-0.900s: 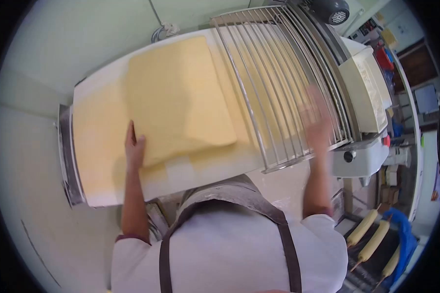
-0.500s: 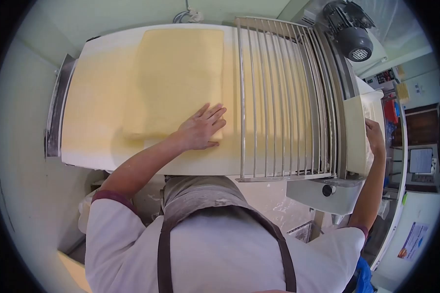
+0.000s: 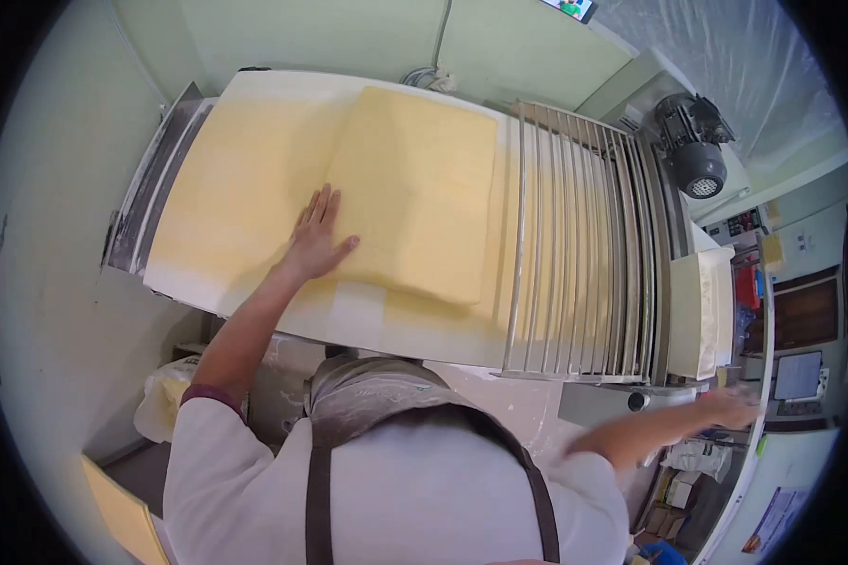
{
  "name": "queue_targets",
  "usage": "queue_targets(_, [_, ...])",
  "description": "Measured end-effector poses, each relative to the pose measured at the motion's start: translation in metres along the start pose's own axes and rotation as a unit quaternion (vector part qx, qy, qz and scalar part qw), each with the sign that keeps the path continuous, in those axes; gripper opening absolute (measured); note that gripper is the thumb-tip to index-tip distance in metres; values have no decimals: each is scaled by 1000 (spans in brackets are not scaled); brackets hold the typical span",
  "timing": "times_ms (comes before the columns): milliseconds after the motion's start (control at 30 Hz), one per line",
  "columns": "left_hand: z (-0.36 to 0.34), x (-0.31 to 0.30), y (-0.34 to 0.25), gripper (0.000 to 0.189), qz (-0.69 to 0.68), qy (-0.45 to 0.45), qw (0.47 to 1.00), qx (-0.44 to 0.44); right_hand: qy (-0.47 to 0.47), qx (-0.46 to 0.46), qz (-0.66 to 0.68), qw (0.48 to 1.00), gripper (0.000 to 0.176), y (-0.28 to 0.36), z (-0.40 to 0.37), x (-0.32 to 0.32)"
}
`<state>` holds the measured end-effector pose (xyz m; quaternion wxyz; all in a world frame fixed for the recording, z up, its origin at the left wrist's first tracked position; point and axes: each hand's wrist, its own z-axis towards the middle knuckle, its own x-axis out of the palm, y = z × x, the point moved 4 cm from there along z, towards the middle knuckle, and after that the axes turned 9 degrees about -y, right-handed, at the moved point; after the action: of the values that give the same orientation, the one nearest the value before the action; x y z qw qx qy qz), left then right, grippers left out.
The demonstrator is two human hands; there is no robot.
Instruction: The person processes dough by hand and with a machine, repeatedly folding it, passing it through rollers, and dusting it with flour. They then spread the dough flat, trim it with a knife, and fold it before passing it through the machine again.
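Observation:
A thick, pale yellow slab (image 3: 424,188), which looks like dough, lies on the yellow-dusted white belt (image 3: 217,169). My left hand (image 3: 318,240) rests at the slab's left edge, its fingers apart and nothing held. Right of the slab, a metal bar guard (image 3: 561,245) stands over the belt. My right hand (image 3: 733,408) is out at the far right, near a pale rail, and is smeared by motion, so its fingers cannot be made out.
Beyond the guard are a dark motor (image 3: 693,155) and a pale bin (image 3: 716,301). A metal end plate (image 3: 165,184) borders the belt at left. A bag (image 3: 165,400) stands below left. Shelves with packages (image 3: 674,490) are at lower right.
My left hand has shifted from the slab's right side to its left edge. My right hand has left the bin area and moved down and outward. The view has turned and shifted.

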<state>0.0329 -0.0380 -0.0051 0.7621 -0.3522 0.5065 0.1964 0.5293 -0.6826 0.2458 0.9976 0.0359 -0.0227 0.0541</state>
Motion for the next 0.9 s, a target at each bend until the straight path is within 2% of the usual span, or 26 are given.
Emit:
queue_targets(33, [-5,5,2,90,-22,-7,1000,-6,8,-58,14,998,9,68,-45,-37])
queue_targets(67, [-8,8,5,90,-42,-10,999,-6,131,-14,151,980,10,157,-89,-79])
queue_targets(100, [-10,11,7,88,-89,-19,996,-3,264,37,288,920,12,247,-132,-125])
queue_targets(133, [-8,11,13,86,-132,-27,991,2,378,27,373,847,14,327,-172,-176])
queue_targets(167, [-8,12,21,84,-174,-31,984,9,474,-40,428,768,17,392,-204,-228])
queue_targets(200, [-12,19,34,79,-280,-40,958,-44,530,-109,457,706,20,426,-223,-267])
queue_targets(233, [-12,25,50,75,-383,-55,917,-100,554,-136,459,681,23,430,-223,-278])
queue_targets(267, [-14,32,69,71,-479,-70,861,-159,571,-123,440,682,27,408,-206,-264])
queue_targets(300, [-19,29,84,67,-463,-91,866,-168,589,-38,396,703,30,374,-185,-232])
queue_targets(333, [-26,24,98,63,-446,-108,871,-176,593,97,361,713,33,329,-163,-196])
queue_targets(367, [-29,20,108,59,-429,-127,875,-183,546,267,371,702,31,271,-159,-157])
queue_targets(400, [-26,14,116,58,-389,-156,892,-169,455,427,390,677,30,214,-153,-122])
queue_targets(433, [-21,9,123,56,-347,-186,906,-157,315,465,453,692,26,175,-130,-115])
queue_targets(467, [-16,4,123,55,-304,-212,917,-146,256,460,445,725,27,163,-127,-121])
queue_targets(500, [-7,-11,108,55,-299,-213,921,-130,256,404,422,770,27,179,-135,-132])
queue_targets(533, [4,-21,88,55,-294,-216,924,-117,301,311,394,810,28,215,-153,-151])
queue_targets(567, [15,-15,71,56,-252,-206,940,-102,373,200,380,823,29,257,-182,-176])
queue_targets(633, [40,15,46,59,-154,-189,968,-55,530,-32,388,753,31,313,-240,-236])
queue_targets(667, [43,44,32,61,-98,-173,980,-22,560,-102,378,730,32,302,-250,-253])
queue_targets(700, [39,53,-1,62,-49,-129,990,-31,546,-120,341,756,33,262,-238,-242])
queue_targets(733, [31,62,-43,64,0,-84,995,-45,506,-96,274,812,34,200,-212,-213])
queue_targets(767, [19,56,-86,66,22,-61,997,-38,452,-47,197,869,34,128,-176,-172])
queue_targets(800, [7,48,-125,68,43,-36,998,-26,403,6,146,903,35,62,-134,-130])
queue_targets(833, [-3,51,-154,68,39,-27,999,-12,354,62,170,918,35,9,-92,-91])
queue_targets(867, [-13,56,-180,68,35,-22,999,-4,321,112,237,910,35,-35,-51,-56])
queue_targets(900, [-24,64,-202,68,30,-13,999,0,337,138,284,887,36,-70,-28,-23])
